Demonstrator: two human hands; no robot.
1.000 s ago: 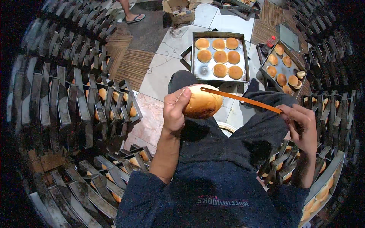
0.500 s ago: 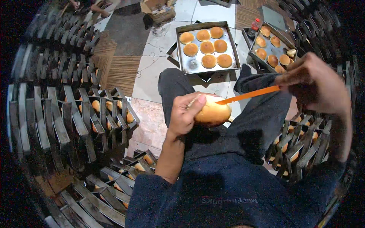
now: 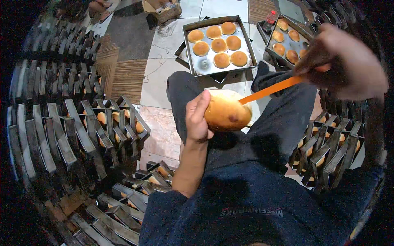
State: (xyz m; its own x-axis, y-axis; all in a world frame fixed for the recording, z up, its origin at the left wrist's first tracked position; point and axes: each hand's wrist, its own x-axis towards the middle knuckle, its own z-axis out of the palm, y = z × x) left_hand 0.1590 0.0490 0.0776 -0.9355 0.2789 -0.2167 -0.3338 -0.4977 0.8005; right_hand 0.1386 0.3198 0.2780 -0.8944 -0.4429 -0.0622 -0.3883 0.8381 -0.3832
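Note:
A round golden bun (image 3: 227,115) with a dark spot on its crust sits tilted in my left hand (image 3: 198,119), above my lap. The fingers are closed round its left side, thumb on top. My right hand (image 3: 347,61), smeared by motion, grips a flat orange blade (image 3: 273,88); whether it is a knife or a spreader I cannot tell. The blade slants down to the left, and its tip meets the pale upper right edge of the bun. How deep the tip goes is hidden.
Ahead on the floor lies a metal tray (image 3: 192,61) of several buns, with another bun tray (image 3: 266,48) at the far right, beside a red-capped bottle (image 3: 270,18). Stacked metal trays (image 3: 53,135) of buns surround me on both sides. A cardboard box (image 3: 164,10) stands far ahead.
My left hand has turned the bun, so more of its browned crust and the dark spot show. My right hand has shifted slightly, with the blade still at the bun's edge.

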